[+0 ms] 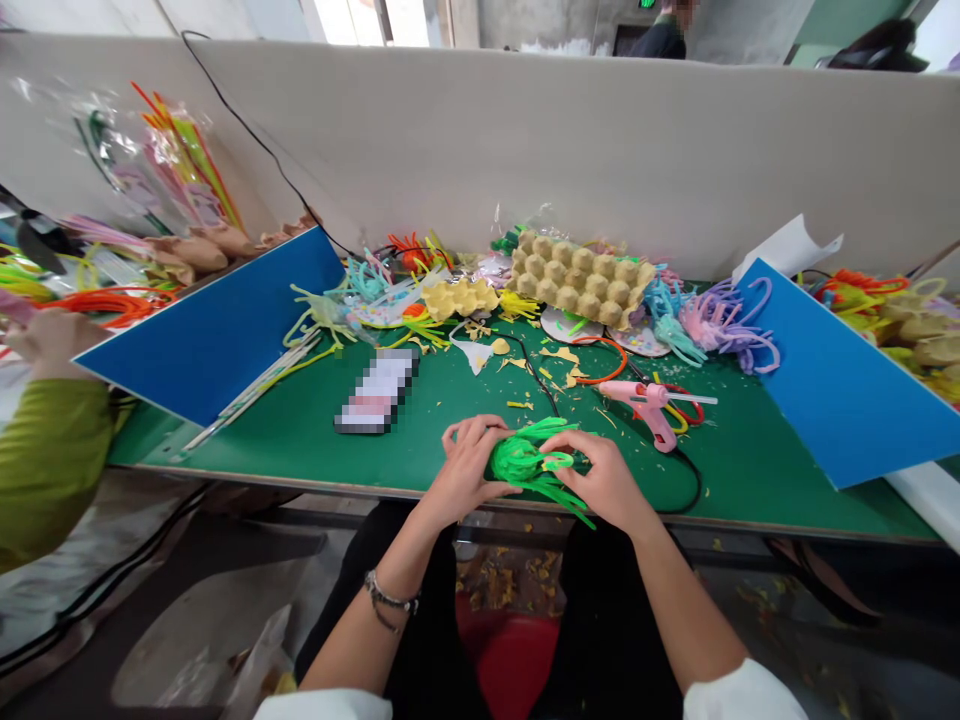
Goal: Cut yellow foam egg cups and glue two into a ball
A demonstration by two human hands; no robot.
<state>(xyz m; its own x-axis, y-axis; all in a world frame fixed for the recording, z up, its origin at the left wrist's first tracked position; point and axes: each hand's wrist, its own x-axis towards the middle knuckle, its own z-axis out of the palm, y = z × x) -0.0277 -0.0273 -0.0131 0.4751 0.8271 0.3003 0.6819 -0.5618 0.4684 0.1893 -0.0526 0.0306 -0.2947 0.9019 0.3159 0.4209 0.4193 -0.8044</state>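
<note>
Two-handed hold on a green bundle [517,458] at the near edge of the table [300,440]; closed round the packed end with the left hand [474,465], apparently pinching loose strands [559,492] with the right hand [604,475]; best steadied at left, parting strands without tugging.

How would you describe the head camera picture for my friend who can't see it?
A person's left hand holds a bright green fuzzy bundle at the edge of a green table, while the right hand pinches its strands. A pink glue gun lies to the right, a phone left, with an egg carton and colorful fuzzy stems behind.
</note>
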